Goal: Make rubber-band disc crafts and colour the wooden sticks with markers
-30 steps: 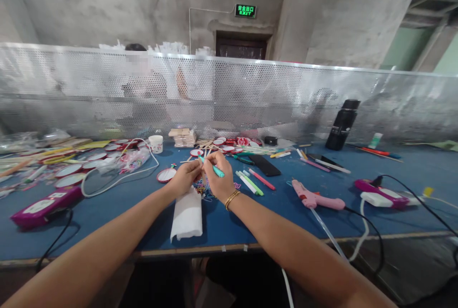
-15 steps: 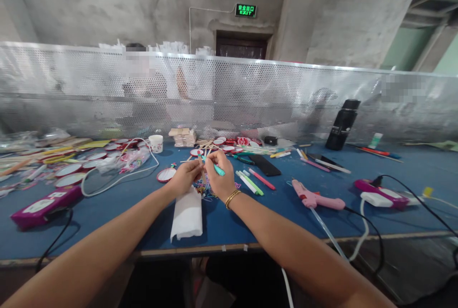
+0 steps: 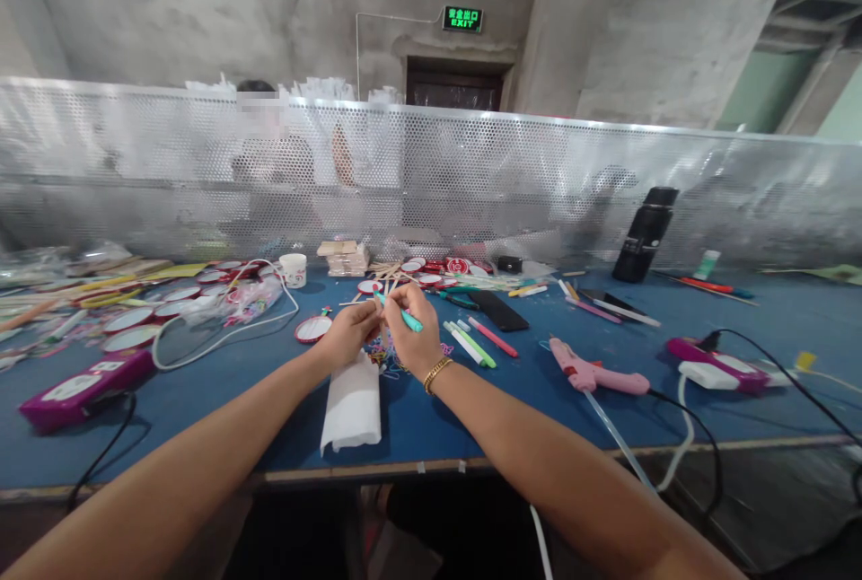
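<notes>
My right hand (image 3: 416, 333) is closed in a writing grip around a teal marker pen (image 3: 410, 320), whose tip points up and left. Opposite it, my left hand (image 3: 350, 335) pinches a small wooden craft stick (image 3: 375, 289) with some colour at its upper end. The marker's tip meets the stick near that end, though fingers hide most of the stick. Below the hands lies a folded white paper towel (image 3: 352, 409). Behind them is a tangle of coloured cords (image 3: 391, 363). A round red-rimmed disc (image 3: 313, 329) rests just left of my left hand.
Markers (image 3: 471, 345) lie right of my hands, near a black phone (image 3: 499, 311). Farther right are a pink glue gun (image 3: 596, 373), a purple power strip (image 3: 724, 366) and a black bottle (image 3: 645, 237). A paper cup (image 3: 294, 271) and another purple strip (image 3: 87, 390) stand left.
The marker's tip has moved slightly up and left onto the upper end of the stick. My left hand stays nearly where it was.
</notes>
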Action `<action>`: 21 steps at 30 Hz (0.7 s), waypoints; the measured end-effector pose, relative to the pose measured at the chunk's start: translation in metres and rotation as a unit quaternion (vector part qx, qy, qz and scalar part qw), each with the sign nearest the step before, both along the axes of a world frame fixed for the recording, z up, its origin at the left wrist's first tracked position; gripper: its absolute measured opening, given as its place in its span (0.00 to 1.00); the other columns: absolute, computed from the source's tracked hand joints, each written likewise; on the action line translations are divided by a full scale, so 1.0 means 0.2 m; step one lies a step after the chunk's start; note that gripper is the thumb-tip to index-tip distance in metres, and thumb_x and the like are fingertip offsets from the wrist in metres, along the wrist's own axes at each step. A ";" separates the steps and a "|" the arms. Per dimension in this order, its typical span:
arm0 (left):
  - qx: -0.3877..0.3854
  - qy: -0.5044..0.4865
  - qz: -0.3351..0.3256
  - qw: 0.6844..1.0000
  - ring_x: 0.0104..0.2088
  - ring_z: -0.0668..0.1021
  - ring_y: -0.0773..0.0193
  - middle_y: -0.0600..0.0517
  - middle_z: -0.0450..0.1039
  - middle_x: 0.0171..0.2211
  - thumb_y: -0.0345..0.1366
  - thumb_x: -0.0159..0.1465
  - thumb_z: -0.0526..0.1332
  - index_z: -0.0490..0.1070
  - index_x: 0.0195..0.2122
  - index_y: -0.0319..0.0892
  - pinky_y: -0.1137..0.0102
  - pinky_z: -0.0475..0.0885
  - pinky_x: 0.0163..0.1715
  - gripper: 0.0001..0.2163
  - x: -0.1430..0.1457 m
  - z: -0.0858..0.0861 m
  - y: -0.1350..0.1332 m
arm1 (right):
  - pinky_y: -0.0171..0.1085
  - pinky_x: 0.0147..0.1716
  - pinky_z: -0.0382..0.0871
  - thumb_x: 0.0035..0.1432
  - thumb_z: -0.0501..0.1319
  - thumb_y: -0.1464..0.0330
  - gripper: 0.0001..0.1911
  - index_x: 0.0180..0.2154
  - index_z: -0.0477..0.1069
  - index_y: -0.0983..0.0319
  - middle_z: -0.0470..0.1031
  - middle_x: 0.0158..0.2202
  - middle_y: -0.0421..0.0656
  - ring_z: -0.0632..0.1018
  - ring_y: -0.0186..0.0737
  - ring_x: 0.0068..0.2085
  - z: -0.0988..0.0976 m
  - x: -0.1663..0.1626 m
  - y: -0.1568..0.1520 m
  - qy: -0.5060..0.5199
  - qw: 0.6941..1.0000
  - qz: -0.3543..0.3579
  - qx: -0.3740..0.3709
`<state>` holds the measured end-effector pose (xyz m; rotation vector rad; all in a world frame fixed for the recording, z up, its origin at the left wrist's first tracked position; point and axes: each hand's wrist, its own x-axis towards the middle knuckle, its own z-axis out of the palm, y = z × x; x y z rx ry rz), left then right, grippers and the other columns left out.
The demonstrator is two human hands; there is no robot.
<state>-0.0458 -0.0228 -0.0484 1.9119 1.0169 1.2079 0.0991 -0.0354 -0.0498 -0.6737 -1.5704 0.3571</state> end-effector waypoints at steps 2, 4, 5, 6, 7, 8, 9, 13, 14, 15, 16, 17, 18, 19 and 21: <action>0.004 0.002 0.004 1.000 0.19 0.60 0.72 0.58 0.58 0.16 0.53 0.59 0.60 0.61 0.22 0.41 0.73 0.54 0.20 0.20 0.00 0.00 0.00 | 0.36 0.34 0.69 0.63 0.54 0.64 0.06 0.33 0.64 0.58 0.73 0.26 0.37 0.76 0.37 0.29 0.00 0.00 0.00 0.008 1.000 0.000 -0.003; 0.006 0.003 0.005 1.000 0.19 0.60 0.72 0.58 0.58 0.16 0.54 0.59 0.60 0.61 0.22 0.41 0.73 0.54 0.20 0.21 0.00 0.01 0.00 | 0.36 0.34 0.69 0.63 0.54 0.65 0.05 0.33 0.64 0.58 0.72 0.25 0.37 0.76 0.37 0.29 0.00 0.01 0.00 0.017 1.000 0.000 -0.002; 0.006 0.003 0.004 1.000 0.19 0.60 0.72 0.58 0.58 0.16 0.54 0.59 0.60 0.61 0.22 0.41 0.73 0.54 0.20 0.21 0.00 0.01 0.00 | 0.36 0.34 0.69 0.63 0.54 0.65 0.05 0.33 0.64 0.58 0.72 0.26 0.37 0.76 0.37 0.29 0.00 0.00 0.00 0.018 1.000 0.001 -0.001; 0.004 0.005 0.001 1.000 0.19 0.60 0.72 0.58 0.58 0.16 0.54 0.59 0.60 0.61 0.22 0.41 0.73 0.54 0.20 0.21 0.00 0.01 -0.01 | 0.36 0.34 0.69 0.63 0.54 0.65 0.05 0.33 0.64 0.58 0.73 0.26 0.37 0.76 0.37 0.29 0.01 0.00 0.00 0.017 1.000 0.003 0.001; 0.002 0.007 -0.002 1.000 0.19 0.60 0.72 0.58 0.58 0.16 0.53 0.59 0.60 0.62 0.22 0.41 0.73 0.54 0.20 0.20 0.00 0.01 -0.01 | 0.36 0.34 0.69 0.63 0.55 0.65 0.06 0.33 0.64 0.58 0.73 0.26 0.38 0.76 0.37 0.29 0.01 0.00 -0.01 0.015 1.000 0.005 0.003; 0.000 0.009 -0.002 1.000 0.19 0.60 0.72 0.58 0.58 0.16 0.53 0.59 0.60 0.62 0.23 0.41 0.73 0.54 0.20 0.20 0.00 0.01 -0.01 | 0.36 0.34 0.69 0.63 0.55 0.65 0.06 0.33 0.64 0.58 0.73 0.27 0.38 0.76 0.37 0.30 0.01 0.00 -0.01 0.011 1.000 0.005 0.005; -0.001 0.010 -0.002 1.000 0.19 0.60 0.72 0.58 0.58 0.16 0.53 0.59 0.60 0.62 0.23 0.41 0.73 0.54 0.20 0.20 0.00 0.01 -0.01 | 0.36 0.35 0.69 0.62 0.55 0.65 0.06 0.33 0.64 0.58 0.73 0.27 0.38 0.76 0.37 0.30 0.01 0.00 -0.01 0.006 1.000 0.005 0.007; 0.001 0.010 0.000 1.000 0.19 0.60 0.71 0.58 0.58 0.17 0.52 0.59 0.60 0.62 0.23 0.41 0.73 0.54 0.20 0.19 0.00 0.01 0.00 | 0.36 0.35 0.69 0.62 0.55 0.65 0.06 0.33 0.65 0.58 0.73 0.27 0.38 0.76 0.37 0.30 0.01 0.00 0.00 0.004 1.000 0.000 0.008; 0.001 0.012 0.000 1.000 0.19 0.60 0.71 0.58 0.58 0.17 0.53 0.59 0.59 0.62 0.24 0.41 0.73 0.54 0.20 0.19 0.00 0.01 0.00 | 0.36 0.34 0.69 0.62 0.55 0.65 0.06 0.33 0.64 0.58 0.73 0.26 0.38 0.76 0.37 0.30 0.00 0.00 0.00 0.009 1.000 -0.002 0.006; 0.003 0.014 0.002 1.000 0.19 0.60 0.71 0.58 0.58 0.16 0.53 0.60 0.59 0.62 0.23 0.41 0.73 0.54 0.20 0.20 0.00 0.01 0.00 | 0.36 0.34 0.69 0.63 0.55 0.65 0.06 0.33 0.64 0.58 0.73 0.26 0.38 0.76 0.37 0.29 0.00 0.00 0.00 0.014 1.000 -0.004 0.005; 0.005 0.015 0.005 1.000 0.19 0.60 0.71 0.58 0.58 0.16 0.53 0.60 0.59 0.62 0.23 0.41 0.72 0.54 0.20 0.20 0.00 0.01 0.00 | 0.36 0.34 0.69 0.63 0.55 0.65 0.06 0.33 0.64 0.58 0.73 0.26 0.37 0.76 0.37 0.29 0.00 0.00 0.00 0.018 1.000 -0.006 0.003; 0.007 0.015 0.006 1.000 0.19 0.60 0.71 0.58 0.58 0.16 0.54 0.59 0.59 0.62 0.23 0.41 0.72 0.54 0.20 0.20 0.00 0.01 0.00 | 0.36 0.34 0.69 0.63 0.55 0.65 0.05 0.33 0.64 0.58 0.73 0.26 0.37 0.76 0.37 0.29 0.00 0.01 0.00 0.020 1.000 -0.006 0.002; 0.008 0.015 0.007 1.000 0.19 0.60 0.71 0.58 0.58 0.16 0.54 0.59 0.59 0.61 0.22 0.41 0.72 0.54 0.20 0.21 0.00 0.00 0.00 | 0.36 0.35 0.69 0.63 0.55 0.65 0.05 0.33 0.64 0.58 0.73 0.26 0.37 0.76 0.37 0.29 0.00 0.01 0.00 0.021 1.000 -0.004 0.003; 0.008 0.014 0.007 1.000 0.19 0.60 0.71 0.58 0.58 0.17 0.54 0.59 0.59 0.61 0.22 0.41 0.72 0.54 0.20 0.21 0.00 0.00 0.00 | 0.36 0.35 0.69 0.63 0.55 0.65 0.05 0.33 0.64 0.58 0.73 0.26 0.38 0.76 0.37 0.30 0.00 0.00 0.00 0.019 1.000 0.000 0.004; 0.004 0.012 0.003 1.000 0.19 0.60 0.71 0.58 0.58 0.17 0.54 0.59 0.59 0.62 0.23 0.41 0.72 0.54 0.21 0.21 0.00 0.00 0.00 | 0.37 0.35 0.70 0.62 0.55 0.65 0.05 0.33 0.64 0.58 0.74 0.27 0.38 0.77 0.38 0.30 0.00 0.00 0.00 0.012 1.000 0.007 0.008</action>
